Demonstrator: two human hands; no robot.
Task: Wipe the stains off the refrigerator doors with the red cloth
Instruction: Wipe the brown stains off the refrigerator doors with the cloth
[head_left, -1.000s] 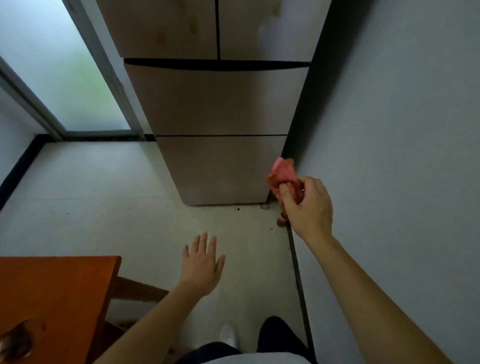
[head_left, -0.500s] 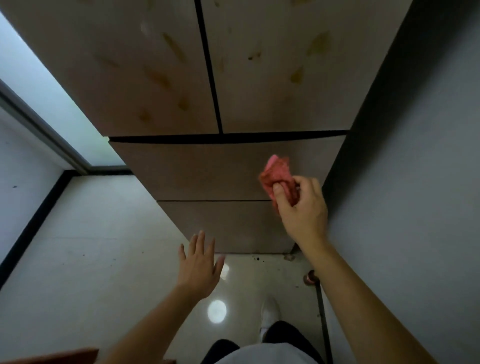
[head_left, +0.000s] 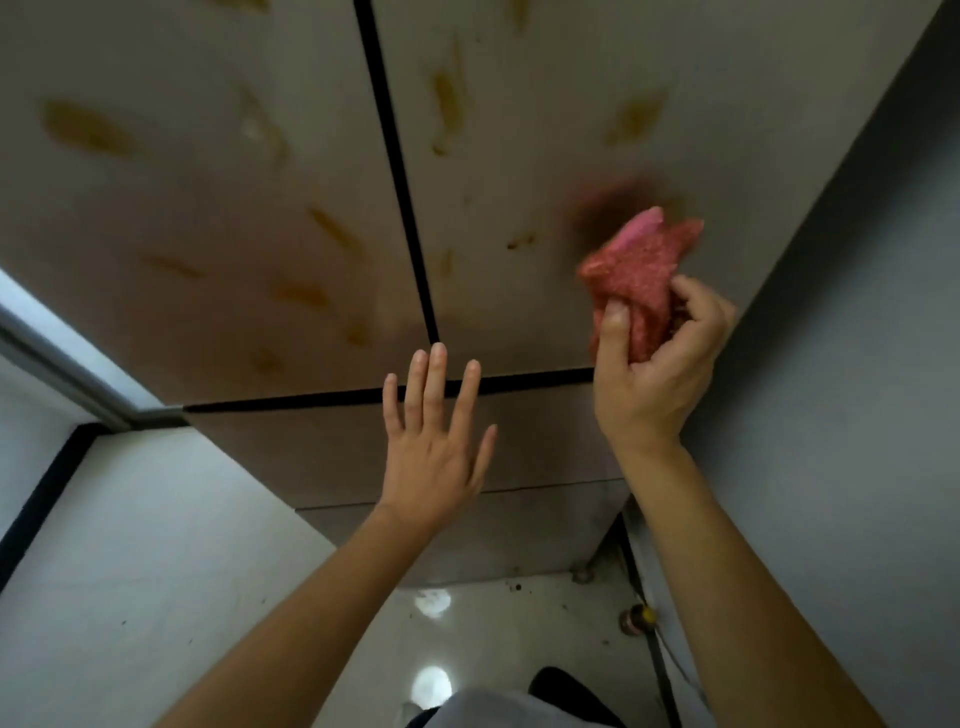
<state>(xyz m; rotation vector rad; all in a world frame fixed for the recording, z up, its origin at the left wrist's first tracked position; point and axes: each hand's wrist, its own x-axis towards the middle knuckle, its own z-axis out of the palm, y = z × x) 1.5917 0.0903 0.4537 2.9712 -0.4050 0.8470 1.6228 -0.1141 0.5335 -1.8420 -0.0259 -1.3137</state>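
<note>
We look up along a tall fridge (head_left: 218, 218) whose two upper doors meet at a dark vertical seam. Our right hand (head_left: 654, 364) is closed around a bunched red cloth (head_left: 636, 275), thumb across its front, the free end of the cloth poking up and away from the palm toward the right door (head_left: 545, 130). The cloth looks very near that door, but we cannot tell whether it touches. The closest stains (head_left: 522, 241) lie just left of the cloth, with longer yellowish streaks above it, running mostly up and down the panel. More stains spread across the left door, beyond the seam and well apart from the cloth. Our left hand (head_left: 434, 441) is empty, fingers spread, lower and left of the grip, near the seam. The right hand is clearly the nearer one to the work.
</note>
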